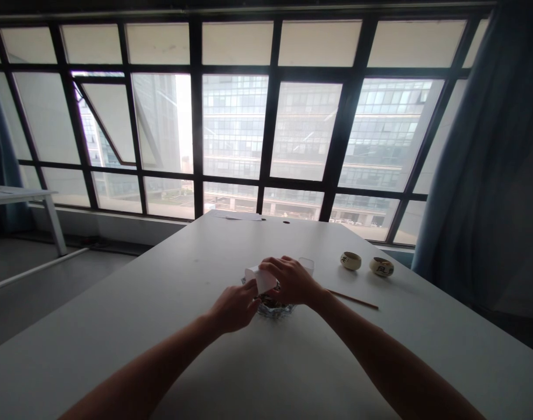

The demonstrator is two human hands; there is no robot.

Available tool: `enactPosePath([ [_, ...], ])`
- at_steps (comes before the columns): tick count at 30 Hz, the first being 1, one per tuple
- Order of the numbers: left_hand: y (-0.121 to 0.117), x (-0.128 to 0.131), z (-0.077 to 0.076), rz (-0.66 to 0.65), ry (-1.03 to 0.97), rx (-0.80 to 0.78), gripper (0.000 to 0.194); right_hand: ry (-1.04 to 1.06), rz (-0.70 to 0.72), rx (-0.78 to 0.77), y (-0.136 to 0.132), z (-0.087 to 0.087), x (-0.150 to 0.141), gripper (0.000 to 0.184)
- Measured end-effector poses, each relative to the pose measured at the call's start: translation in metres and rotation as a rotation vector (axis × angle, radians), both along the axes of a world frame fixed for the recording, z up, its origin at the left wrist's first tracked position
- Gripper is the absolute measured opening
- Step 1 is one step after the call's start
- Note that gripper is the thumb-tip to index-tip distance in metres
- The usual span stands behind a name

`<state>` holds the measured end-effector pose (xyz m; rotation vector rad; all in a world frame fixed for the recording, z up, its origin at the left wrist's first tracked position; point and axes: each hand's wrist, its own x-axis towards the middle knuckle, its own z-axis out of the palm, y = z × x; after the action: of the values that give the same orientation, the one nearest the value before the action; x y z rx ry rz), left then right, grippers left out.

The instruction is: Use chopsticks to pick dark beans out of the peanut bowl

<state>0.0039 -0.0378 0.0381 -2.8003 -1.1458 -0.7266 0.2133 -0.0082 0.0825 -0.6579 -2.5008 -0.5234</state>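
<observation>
My left hand [235, 306] and my right hand [293, 279] meet over a small glass dish [273, 309] with dark contents near the middle of the white table [170, 303]. Between them is a small white piece, perhaps paper or a packet [262, 279]; my right hand's fingers curl over its top and my left hand's fingers close on its lower edge. A clear plastic cup [308, 264] stands just behind my right hand, mostly hidden.
Two small round ceramic cups [351, 260] [381, 266] sit to the right. A thin wooden stick [354, 300] lies by my right wrist. Large windows are behind the table, a blue curtain [480, 192] at right, another white table [13, 195] at far left.
</observation>
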Motion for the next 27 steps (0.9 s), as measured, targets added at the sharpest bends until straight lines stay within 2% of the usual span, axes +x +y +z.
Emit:
enactPosePath([
  [12, 0.01, -0.001, -0.011, -0.102, -0.181, 0.015, 0.029, -0.002, 0.011, -0.013, -0.001, 0.0, -0.001, 0.046],
  [21, 0.014, 0.0, -0.01, -0.074, -0.321, 0.019, 0.02, -0.049, -0.013, -0.032, 0.0, -0.001, 0.0, 0.045],
  [27, 0.016, -0.002, -0.011, -0.056, -0.335, 0.058, 0.012, -0.042, -0.024, -0.056, 0.001, 0.0, 0.001, 0.047],
])
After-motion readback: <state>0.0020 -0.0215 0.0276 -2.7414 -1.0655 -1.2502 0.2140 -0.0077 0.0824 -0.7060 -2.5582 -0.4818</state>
